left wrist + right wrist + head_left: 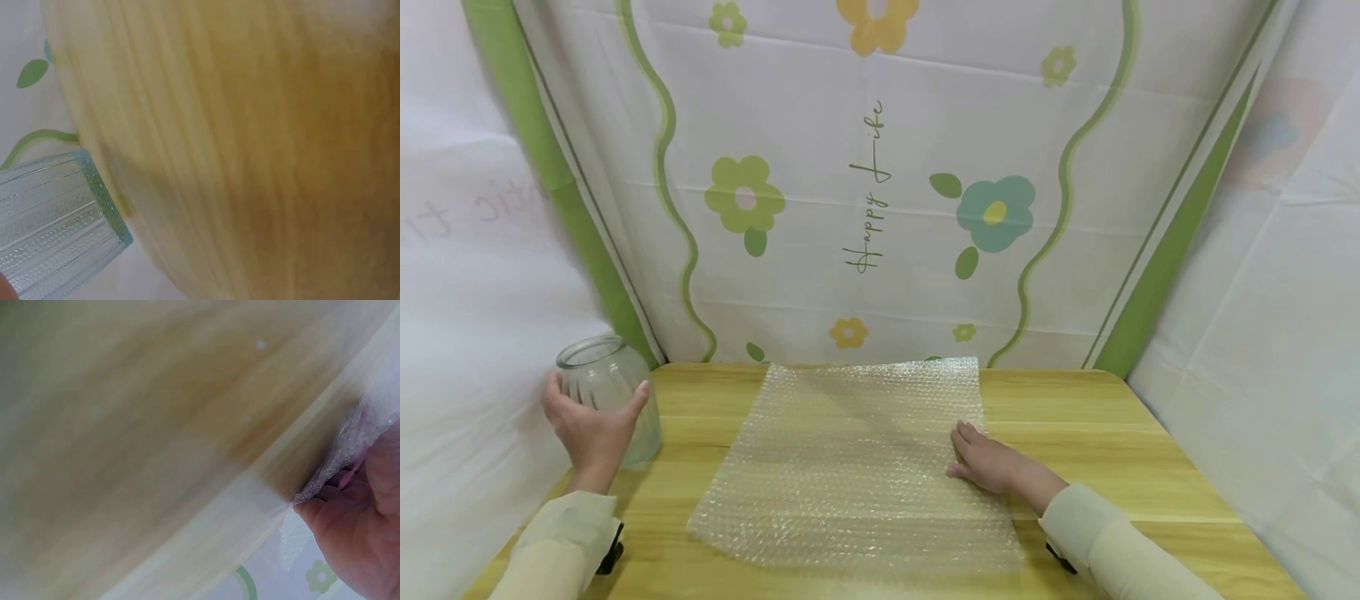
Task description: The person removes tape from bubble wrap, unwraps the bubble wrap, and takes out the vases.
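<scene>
A clear ribbed glass jar (606, 379) stands upright at the table's left, its wide mouth facing up. My left hand (593, 425) grips it from the near side, with thumb and fingers around its body. In the left wrist view, the base of the jar (62, 219) shows at the lower left. A sheet of bubble wrap (857, 467) lies spread over the middle of the table. My right hand (988, 462) rests on its right edge, thumb apart from the other fingers. Close up, the bubble wrap (340, 453) shows beside my fingers.
The wooden table (1097, 450) has light grain and rounded far corners. Behind it hangs a white cloth (820, 283) with printed flowers, and white cloth sides (467, 333) close in the left and right.
</scene>
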`<move>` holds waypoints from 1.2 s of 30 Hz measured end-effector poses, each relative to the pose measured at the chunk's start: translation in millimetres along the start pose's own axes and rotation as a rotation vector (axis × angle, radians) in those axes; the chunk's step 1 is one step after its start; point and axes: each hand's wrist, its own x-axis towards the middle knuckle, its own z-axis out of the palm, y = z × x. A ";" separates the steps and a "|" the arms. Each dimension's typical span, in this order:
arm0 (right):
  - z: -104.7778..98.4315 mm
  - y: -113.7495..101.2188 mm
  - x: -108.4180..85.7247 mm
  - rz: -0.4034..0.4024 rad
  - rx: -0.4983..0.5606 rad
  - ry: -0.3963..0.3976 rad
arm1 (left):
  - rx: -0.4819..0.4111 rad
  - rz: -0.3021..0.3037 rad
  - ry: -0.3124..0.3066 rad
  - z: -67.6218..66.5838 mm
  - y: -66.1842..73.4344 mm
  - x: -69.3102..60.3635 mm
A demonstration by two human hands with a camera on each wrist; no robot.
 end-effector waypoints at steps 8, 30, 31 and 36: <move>0.4 0.9 1.5 -0.014 -0.010 0.003 | 0.000 -0.023 -0.005 -2.4 -5.0 -0.9; 1.1 2.1 1.4 0.013 -0.001 -0.012 | -0.051 -0.004 -0.010 -2.5 -4.7 -6.4; 1.0 2.1 1.2 0.013 -0.002 -0.013 | -0.051 0.000 -0.008 -2.5 -4.9 -6.5; 0.6 2.4 0.4 0.004 -0.004 -0.008 | -0.054 0.022 0.003 -2.1 -5.9 -7.1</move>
